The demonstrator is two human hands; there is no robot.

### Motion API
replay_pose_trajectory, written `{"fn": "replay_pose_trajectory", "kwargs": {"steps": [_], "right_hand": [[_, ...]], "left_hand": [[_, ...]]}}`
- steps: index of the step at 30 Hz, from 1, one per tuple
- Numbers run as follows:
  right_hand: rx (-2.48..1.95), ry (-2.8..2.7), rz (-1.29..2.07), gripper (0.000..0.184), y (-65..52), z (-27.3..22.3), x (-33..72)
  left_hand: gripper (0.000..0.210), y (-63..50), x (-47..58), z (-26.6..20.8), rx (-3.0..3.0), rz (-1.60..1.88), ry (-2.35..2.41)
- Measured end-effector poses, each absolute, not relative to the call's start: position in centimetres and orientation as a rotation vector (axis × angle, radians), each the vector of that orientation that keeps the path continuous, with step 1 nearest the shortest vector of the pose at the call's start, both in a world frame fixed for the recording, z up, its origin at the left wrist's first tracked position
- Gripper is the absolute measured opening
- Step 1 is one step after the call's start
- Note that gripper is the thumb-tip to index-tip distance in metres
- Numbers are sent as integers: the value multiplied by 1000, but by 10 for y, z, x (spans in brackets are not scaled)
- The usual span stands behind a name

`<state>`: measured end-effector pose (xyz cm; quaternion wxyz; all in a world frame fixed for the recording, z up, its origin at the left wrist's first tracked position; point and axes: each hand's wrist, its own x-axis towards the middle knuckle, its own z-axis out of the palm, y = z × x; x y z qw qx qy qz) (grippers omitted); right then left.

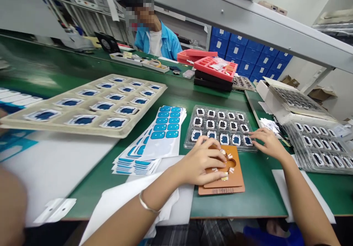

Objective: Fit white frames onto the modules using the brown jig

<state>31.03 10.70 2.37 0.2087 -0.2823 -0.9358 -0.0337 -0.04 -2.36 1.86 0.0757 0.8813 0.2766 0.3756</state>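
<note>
My left hand (205,161) lies over an orange jig plate (237,174), its fingers apart and curved onto the top. The plate has a rounded cut-out and small white pieces around it; part of it is hidden under my fingers. My right hand (268,143) is at the near right corner of a clear plastic tray (189,143). Its thumb and fingers are apart around a white-framed part with a dark blue face (247,140). Rows of similar parts sit in the tray, the front row bluer than the black ones behind.
Sheets of blue stickers (165,123) lie left of the jig, near a large beige tray (121,131) of blue-faced parts. Stacked clear trays (320,150) stand at the right. Red foam trays (215,67) are behind. A person in blue (169,40) sits across the bench.
</note>
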Motion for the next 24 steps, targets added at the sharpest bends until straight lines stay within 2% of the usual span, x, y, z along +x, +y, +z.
{"fn": "replay_pose_trajectory", "kwargs": {"steps": [5,9,14,20,24], "right_hand": [[-591,-2543,-33,16,106,44,269],[-323,-2781,253,16,103,64,180],[-329,-3057,450,15,112,58,56],[-434,-3221,579,47,137,30,-19],[-482,-3255,750,47,144,28,-29]], "left_hand": [[21,-24,3,13,2630,1223,813],[21,-20,4,6,2650,1211,819],[21,-15,5,0,2652,1192,819],[20,-15,3,0,2671,1249,796],[21,-16,2,2,2696,1225,793]]}}
